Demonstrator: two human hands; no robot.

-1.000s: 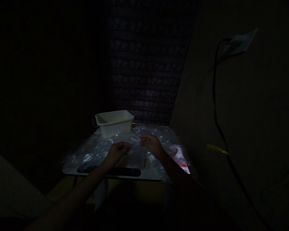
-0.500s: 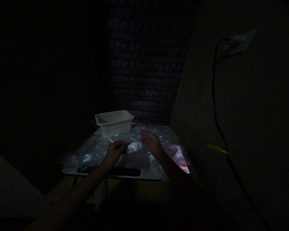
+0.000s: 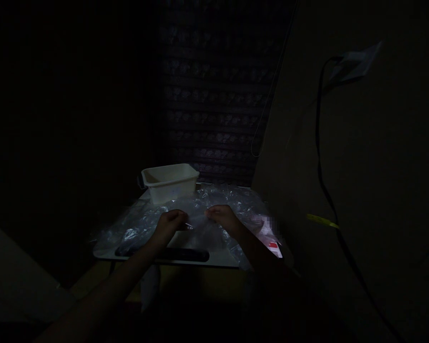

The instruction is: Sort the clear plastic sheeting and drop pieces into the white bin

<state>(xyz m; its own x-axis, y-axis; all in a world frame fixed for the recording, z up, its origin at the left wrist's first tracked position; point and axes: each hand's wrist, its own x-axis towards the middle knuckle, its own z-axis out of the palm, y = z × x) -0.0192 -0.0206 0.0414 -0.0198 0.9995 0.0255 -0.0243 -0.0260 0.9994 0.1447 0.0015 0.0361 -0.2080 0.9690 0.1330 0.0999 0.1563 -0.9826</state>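
Note:
Between my two hands stretches a small clear plastic bag [image 3: 197,223], thin and hard to make out in the dim light. My left hand [image 3: 170,224] pinches its left side, where a bright glint shows near the fingertips. My right hand [image 3: 223,216] has thumb and fingers closed on the other side of it. Crumpled clear plastic bags [image 3: 139,226] lie spread over the small white table [image 3: 221,257] below and around both hands.
A white plastic tub [image 3: 173,190] stands at the table's back left. A lit screen [image 3: 273,245] shows under plastic at the right edge. A black slot runs along the table front [image 3: 186,255]. A black cable [image 3: 319,143] hangs from a wall socket [image 3: 353,64] on the right.
My right hand has come down slightly and its fingers are closer together. The shiny plastic between my hands has lost its bright reflection, leaving a small glint by the left hand.

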